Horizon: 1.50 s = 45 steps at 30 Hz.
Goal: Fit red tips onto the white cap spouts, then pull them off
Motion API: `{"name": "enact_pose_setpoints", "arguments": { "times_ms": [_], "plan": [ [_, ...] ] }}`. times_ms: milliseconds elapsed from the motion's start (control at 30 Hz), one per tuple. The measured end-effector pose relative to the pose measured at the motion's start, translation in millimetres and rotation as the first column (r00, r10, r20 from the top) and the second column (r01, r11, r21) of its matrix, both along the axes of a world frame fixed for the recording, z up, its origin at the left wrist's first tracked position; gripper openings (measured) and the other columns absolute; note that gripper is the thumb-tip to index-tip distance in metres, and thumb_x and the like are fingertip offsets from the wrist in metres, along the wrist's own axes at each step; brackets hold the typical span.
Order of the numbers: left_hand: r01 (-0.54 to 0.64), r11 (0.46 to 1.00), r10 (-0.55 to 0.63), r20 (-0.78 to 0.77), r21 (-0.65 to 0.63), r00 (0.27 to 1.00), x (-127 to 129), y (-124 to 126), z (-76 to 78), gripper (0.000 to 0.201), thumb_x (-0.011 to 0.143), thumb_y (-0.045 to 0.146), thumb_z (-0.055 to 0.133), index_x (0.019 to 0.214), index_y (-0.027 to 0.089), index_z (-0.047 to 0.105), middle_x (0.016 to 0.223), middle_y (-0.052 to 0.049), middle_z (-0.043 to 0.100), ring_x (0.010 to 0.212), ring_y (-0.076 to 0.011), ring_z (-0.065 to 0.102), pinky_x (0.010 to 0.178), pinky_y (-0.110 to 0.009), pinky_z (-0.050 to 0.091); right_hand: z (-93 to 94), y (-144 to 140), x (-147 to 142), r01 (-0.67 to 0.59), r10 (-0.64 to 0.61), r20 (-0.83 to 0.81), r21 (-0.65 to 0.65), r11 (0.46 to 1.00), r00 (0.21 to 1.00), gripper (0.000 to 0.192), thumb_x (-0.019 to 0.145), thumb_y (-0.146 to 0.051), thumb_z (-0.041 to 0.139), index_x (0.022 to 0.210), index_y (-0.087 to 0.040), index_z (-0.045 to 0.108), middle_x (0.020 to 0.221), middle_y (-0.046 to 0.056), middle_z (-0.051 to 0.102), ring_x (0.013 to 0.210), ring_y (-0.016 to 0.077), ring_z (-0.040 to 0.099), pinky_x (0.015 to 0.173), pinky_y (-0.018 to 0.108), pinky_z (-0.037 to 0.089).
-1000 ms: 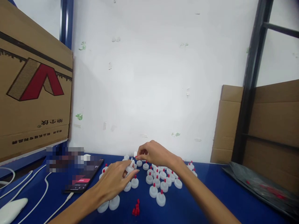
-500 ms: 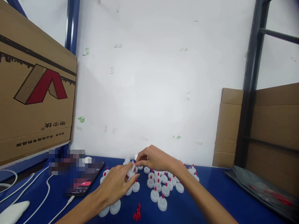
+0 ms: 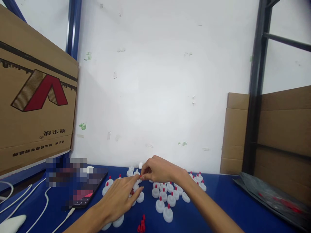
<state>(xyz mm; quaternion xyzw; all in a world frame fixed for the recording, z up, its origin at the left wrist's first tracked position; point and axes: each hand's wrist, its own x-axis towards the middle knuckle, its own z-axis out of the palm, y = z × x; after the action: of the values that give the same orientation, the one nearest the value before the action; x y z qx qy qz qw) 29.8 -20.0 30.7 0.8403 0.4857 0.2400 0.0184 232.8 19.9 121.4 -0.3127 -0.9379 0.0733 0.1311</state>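
My left hand has its thumb and fingers around a white plastic nozzle cap, which is mostly hidden behind the fingers. My right hand meets it at the fingertips, pinching a small red tip over the nozzle; the fingers cover most of it. Around both hands stand white nozzle caps, many with red tips, such as this nozzle cap at the front. Some bare white nozzle caps are behind my left hand. A small pile of loose red tips lies in front.
A phone with a white cable lies on the blue table at left. A large cardboard box rises beside it. At right lies a dark plastic bag showing red pieces, near cardboard against the wall.
My left hand's fingers have come closer to the right fingertips, and the nozzle cap's spout is now covered. The camera view has shifted slightly.
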Motion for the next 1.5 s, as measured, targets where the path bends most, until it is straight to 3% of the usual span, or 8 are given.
{"name": "enact_pose_setpoints", "arguments": {
  "times_ms": [167, 300, 467, 733, 900, 1167, 1367, 1500],
  "plan": [
    [-0.026, 0.999, 0.032, 0.192, -0.035, 0.981, 2.3, 1.2, 3.4, 0.043, 0.102, 0.052, 0.043, 0.125, 0.021, 0.062, 0.071, -0.001, 0.066, 0.069, -0.0246, 0.061, 0.067, -0.031, 0.039, 3.5, -4.3, -1.9, -0.003, 0.009, -0.064, 0.092, 0.996, 0.998, 0.015, 0.090, -0.029, 0.069, 0.093, -0.022, 0.081, 0.078, 0.002, 0.077, 0.070, 0.0161, 0.066, 0.064, 0.025, 0.042],
    [0.088, 0.985, -0.012, 0.446, -0.150, 0.895, 5.9, 3.9, 10.9, 0.040, 0.101, 0.053, 0.046, 0.117, 0.019, 0.060, 0.057, 0.008, 0.044, 0.046, -0.0129, 0.035, 0.048, -0.025, 0.024, 3.3, -1.9, -1.3, 0.035, -0.017, -0.139, 0.128, 0.991, 0.990, 0.019, 0.093, -0.031, 0.063, 0.096, -0.024, 0.081, 0.080, 0.000, 0.078, 0.074, 0.0146, 0.069, 0.067, 0.023, 0.044],
    [0.169, 0.957, -0.008, 0.559, -0.236, 0.829, 7.2, 4.0, 11.1, 0.044, 0.097, 0.063, 0.049, 0.109, 0.021, 0.057, 0.060, 0.007, 0.050, 0.043, -0.0114, 0.039, 0.043, -0.021, 0.026, -0.1, 5.6, 0.3, 0.160, -0.122, -0.192, 0.193, 0.968, 0.974, 0.021, 0.093, -0.032, 0.062, 0.092, -0.024, 0.081, 0.077, 0.000, 0.078, 0.072, 0.0165, 0.069, 0.067, 0.026, 0.043],
    [0.178, 0.945, 0.019, 0.588, -0.275, 0.809, 10.3, -0.7, 15.5, 0.052, 0.094, 0.069, 0.051, 0.105, 0.020, 0.060, 0.060, 0.006, 0.053, 0.039, -0.0103, 0.039, 0.040, -0.021, 0.028, -6.0, 5.6, -2.1, 0.216, -0.179, -0.162, 0.249, 0.944, 0.970, 0.019, 0.087, -0.029, 0.062, 0.087, -0.026, 0.081, 0.081, -0.001, 0.080, 0.073, 0.0172, 0.070, 0.069, 0.027, 0.043],
    [0.178, 0.932, 0.052, 0.600, -0.317, 0.798, 9.4, 1.2, 13.1, 0.063, 0.092, 0.072, 0.049, 0.122, 0.017, 0.057, 0.067, 0.004, 0.060, 0.040, -0.0109, 0.040, 0.044, -0.023, 0.032, -9.5, -0.1, -8.8, 0.205, -0.178, -0.126, 0.256, 0.945, 0.976, 0.020, 0.085, -0.031, 0.064, 0.088, -0.024, 0.083, 0.081, 0.003, 0.080, 0.072, 0.0206, 0.071, 0.069, 0.029, 0.043],
    [0.109, 0.942, 0.084, 0.536, -0.318, 0.840, 6.3, 1.0, 10.6, 0.065, 0.097, 0.066, 0.048, 0.142, 0.019, 0.053, 0.078, 0.000, 0.062, 0.054, -0.0150, 0.041, 0.049, -0.024, 0.026, -4.6, -7.1, -12.2, 0.186, -0.162, -0.149, 0.167, 0.968, 0.976, 0.024, 0.088, -0.029, 0.060, 0.092, -0.026, 0.083, 0.081, 0.001, 0.080, 0.070, 0.0174, 0.069, 0.066, 0.026, 0.044],
    [0.170, 0.941, 0.029, 0.571, -0.292, 0.820, 4.5, 2.7, 5.4, 0.064, 0.098, 0.064, 0.050, 0.143, 0.018, 0.054, 0.070, 0.004, 0.056, 0.056, -0.0164, 0.041, 0.054, -0.026, 0.030, -6.0, -5.7, -15.4, 0.237, -0.210, -0.202, 0.123, 0.964, 0.957, 0.019, 0.084, -0.027, 0.062, 0.083, -0.026, 0.081, 0.080, 0.000, 0.080, 0.072, 0.0196, 0.070, 0.068, 0.029, 0.044],
    [0.194, 0.937, 0.029, 0.616, -0.292, 0.787, 1.7, 4.9, 3.1, 0.062, 0.094, 0.062, 0.057, 0.138, 0.019, 0.059, 0.074, 0.001, 0.062, 0.060, -0.0183, 0.049, 0.056, -0.026, 0.035, -2.5, -5.8, -14.5, 0.230, -0.210, -0.224, 0.066, 0.971, 0.952, 0.012, 0.081, -0.029, 0.067, 0.076, -0.025, 0.078, 0.078, -0.001, 0.079, 0.073, 0.0188, 0.070, 0.067, 0.029, 0.044]
  ]
}}
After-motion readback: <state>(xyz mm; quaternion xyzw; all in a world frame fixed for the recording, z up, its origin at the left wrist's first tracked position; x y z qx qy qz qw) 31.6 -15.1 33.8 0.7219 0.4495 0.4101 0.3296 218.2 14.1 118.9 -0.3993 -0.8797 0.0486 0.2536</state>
